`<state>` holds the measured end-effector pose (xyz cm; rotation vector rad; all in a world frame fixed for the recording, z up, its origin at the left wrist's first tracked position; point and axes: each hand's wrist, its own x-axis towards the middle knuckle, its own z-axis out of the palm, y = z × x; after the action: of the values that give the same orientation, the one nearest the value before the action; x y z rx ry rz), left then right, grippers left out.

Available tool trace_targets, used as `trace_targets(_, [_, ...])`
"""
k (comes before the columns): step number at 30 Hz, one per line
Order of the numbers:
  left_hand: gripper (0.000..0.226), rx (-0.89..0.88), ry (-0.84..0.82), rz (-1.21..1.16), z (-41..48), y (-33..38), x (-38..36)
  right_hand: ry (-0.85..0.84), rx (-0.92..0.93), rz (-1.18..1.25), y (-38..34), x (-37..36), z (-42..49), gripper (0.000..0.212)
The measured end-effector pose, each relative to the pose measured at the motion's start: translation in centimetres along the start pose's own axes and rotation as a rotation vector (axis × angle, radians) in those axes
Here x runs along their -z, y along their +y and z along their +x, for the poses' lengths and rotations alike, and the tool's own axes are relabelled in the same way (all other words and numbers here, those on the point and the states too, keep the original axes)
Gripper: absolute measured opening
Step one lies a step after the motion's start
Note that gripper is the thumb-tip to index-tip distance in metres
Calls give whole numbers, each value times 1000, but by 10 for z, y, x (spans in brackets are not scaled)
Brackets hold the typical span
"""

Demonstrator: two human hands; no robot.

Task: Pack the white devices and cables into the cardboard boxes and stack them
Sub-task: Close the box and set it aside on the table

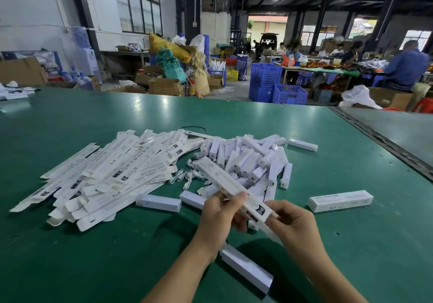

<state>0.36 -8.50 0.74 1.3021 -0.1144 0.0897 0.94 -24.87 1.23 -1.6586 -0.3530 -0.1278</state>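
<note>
I hold one long white cardboard box (225, 183) slanted above the green table (117, 255). My left hand (222, 211) grips its middle. My right hand (290, 220) pinches its near end at the flap. A heap of flat, unfolded boxes (112, 173) lies to the left. A pile of white bar-shaped devices (253, 162) lies behind my hands, with several coiled white cables (187, 176) between the two heaps. One closed packed box (341, 200) lies to the right. Another white device (246, 267) lies near my forearms.
Loose devices (159, 202) lie in front of the flat boxes, one more (302, 144) at the far right of the pile. A metal seam (379, 138) divides the table at the right. Blue crates (276, 84), cartons and seated people stand beyond the far edge.
</note>
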Motion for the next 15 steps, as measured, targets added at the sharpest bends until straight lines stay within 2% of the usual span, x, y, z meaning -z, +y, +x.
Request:
trace_targets(5, [57,-38,161,84,-2,-2,-6,172,-13,-11,7,-2,3,23])
trace_targets(10, [74,-149,257,130,-6,1,-12,294,-19,-63,14,-5,3,29])
trace_targets(13, [53,-172,154,258,-9,-3,-16,338,61,-147,15,-8,1,28])
trace_targets(15, [50,-160,92,331,-11,-4,-17,339,103,-208,15,-8,-1,30])
